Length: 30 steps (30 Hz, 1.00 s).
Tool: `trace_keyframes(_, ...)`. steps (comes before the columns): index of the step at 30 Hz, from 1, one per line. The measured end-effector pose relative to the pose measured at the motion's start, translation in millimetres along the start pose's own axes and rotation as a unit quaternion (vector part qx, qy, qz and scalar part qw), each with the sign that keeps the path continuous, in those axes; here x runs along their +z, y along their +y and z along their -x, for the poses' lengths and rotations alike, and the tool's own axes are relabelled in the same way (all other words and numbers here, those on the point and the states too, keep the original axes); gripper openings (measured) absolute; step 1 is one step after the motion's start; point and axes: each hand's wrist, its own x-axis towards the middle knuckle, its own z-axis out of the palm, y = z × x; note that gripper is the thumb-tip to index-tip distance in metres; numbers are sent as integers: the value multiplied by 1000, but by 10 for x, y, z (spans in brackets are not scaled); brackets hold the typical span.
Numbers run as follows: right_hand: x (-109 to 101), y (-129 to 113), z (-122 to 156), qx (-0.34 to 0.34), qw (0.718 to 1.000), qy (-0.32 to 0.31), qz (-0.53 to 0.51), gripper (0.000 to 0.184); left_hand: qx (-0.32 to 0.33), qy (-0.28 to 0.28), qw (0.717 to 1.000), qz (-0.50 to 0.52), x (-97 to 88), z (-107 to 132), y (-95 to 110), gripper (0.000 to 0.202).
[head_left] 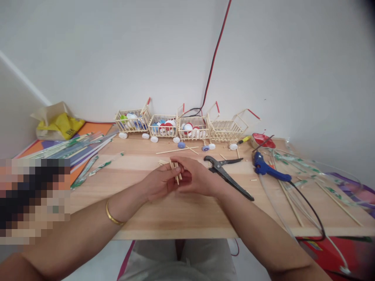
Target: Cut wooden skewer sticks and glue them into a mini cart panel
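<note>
Over the middle of the table, my left hand is closed around a small bundle of short wooden sticks, cut pieces that point in different directions. My right hand curves around the same bundle from the other side, fingertips pressed to the sticks. Its inner fingers are partly hidden. Just right of my right hand lie dark-handled cutting pliers with their jaws toward the back. Behind my hands, a long thin stick rests on the wood near a blue bottle cap.
Several miniature stick-built carts with white cap wheels line the wall, some filled with caps. On the right are a blue glue gun with a cord, a red bowl and loose wrappers. A yellow bag and wrapped chopsticks lie left.
</note>
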Motion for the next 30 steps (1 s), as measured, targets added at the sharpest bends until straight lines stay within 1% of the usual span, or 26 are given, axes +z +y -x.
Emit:
trace_keyframes(4, 10, 12, -35, 0, 996, 35, 78, 37, 6, -9, 1000, -10, 27, 18, 8, 9)
trace_keyframes(6, 8, 15, -45, -3, 995, 39, 91, 30, 2, -11, 1000, -13, 38, 25, 6, 11)
trace_keyframes(7, 3, 18, -43, -5, 995, 34, 92, 33, 0, -10, 1000, -16, 39, 24, 1, 13)
trace_keyframes(9, -21, 28, -26, -6, 997, 14, 79, 49, -8, -6, 1000, -27, 24, 17, -11, 15)
trace_keyframes(11, -56, 41, 3, -5, 999, -18, 36, 71, -19, -9, 999, -40, -6, 5, -22, 17)
trace_keyframes(12, -76, 46, 17, -2, 1000, -27, 8, 78, -22, -11, 999, -44, -23, 0, -25, 17)
trace_keyframes(13, -93, 50, 27, 1, 1000, -27, -15, 80, -24, -13, 999, -45, -39, -3, -25, 17)
trace_keyframes(14, -106, 52, 33, 4, 999, -18, -29, 78, -25, -13, 999, -44, -52, -3, -22, 16)
trace_keyframes(15, -115, 52, 34, 3, 1000, -6, -30, 71, -25, -12, 999, -40, -60, -1, -16, 14)
trace_keyframes(17, -117, 49, 23, -8, 1000, 17, 3, 56, -32, -11, 999, -28, -62, 8, 0, 12)
trace_keyframes(18, -113, 46, 15, -15, 999, 20, 28, 51, -38, -12, 999, -21, -58, 13, 9, 11)
trace_keyframes(19, -106, 43, 6, -22, 998, 21, 52, 50, -41, -13, 999, -13, -52, 16, 18, 11)
trace_keyframes(20, -100, 40, -1, -28, 997, 19, 72, 53, -42, -14, 999, -6, -46, 19, 26, 11)
trace_keyframes(23, -91, 35, -8, -44, 994, 11, 96, 76, -46, -10, 999, 5, -33, 20, 45, 10)
trace_keyframes(24, -92, 34, -7, -47, 994, 6, 99, 81, -50, -8, 999, 7, -32, 20, 49, 10)
trace_keyframes(25, -93, 35, -4, -48, 994, 2, 103, 81, -52, -8, 999, 7, -30, 21, 51, 10)
trace_keyframes(28, -94, 43, 2, -45, 991, 7, 123, 63, -53, -20, 998, 11, -20, 32, 48, 10)
trace_keyframes(30, -87, 56, 2, -48, 990, 22, 134, 57, -54, -29, 998, 17, -7, 41, 40, 12)
